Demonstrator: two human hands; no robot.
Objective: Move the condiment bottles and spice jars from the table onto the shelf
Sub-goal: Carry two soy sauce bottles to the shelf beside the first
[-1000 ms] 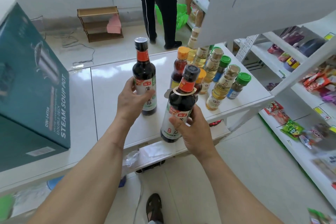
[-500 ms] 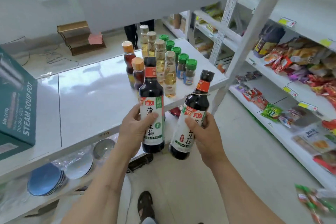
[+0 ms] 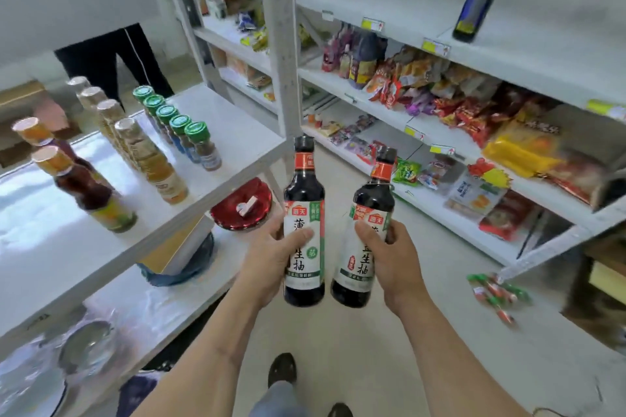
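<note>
My left hand [image 3: 271, 250] grips a dark soy sauce bottle [image 3: 304, 200] with a green-edged label, held upright above the floor. My right hand [image 3: 389, 257] grips a second dark soy sauce bottle [image 3: 372, 200] with a red-topped label, tilted slightly right. On the white table [image 3: 237, 142] to the left stand several green-capped spice jars [image 3: 203, 145], several pale-capped oil bottles [image 3: 152, 162] and two orange-capped bottles [image 3: 84, 193]. The white shelf [image 3: 406, 7] rises ahead and to the right. One dark bottle [image 3: 477, 0] stands on its upper board.
A grey shelf post [image 3: 281, 44] stands just behind the two held bottles. Lower shelf boards hold many snack packets [image 3: 474, 118]. Red lids [image 3: 242, 205] and bowls lie under the table. A person in dark trousers [image 3: 111, 57] stands beyond the table. Candy packets [image 3: 494, 294] lie on the floor.
The view has turned right, from the table to the shelf. Both hands have carried their soy sauce bottles away from the table edge, closer to the shelf post.
</note>
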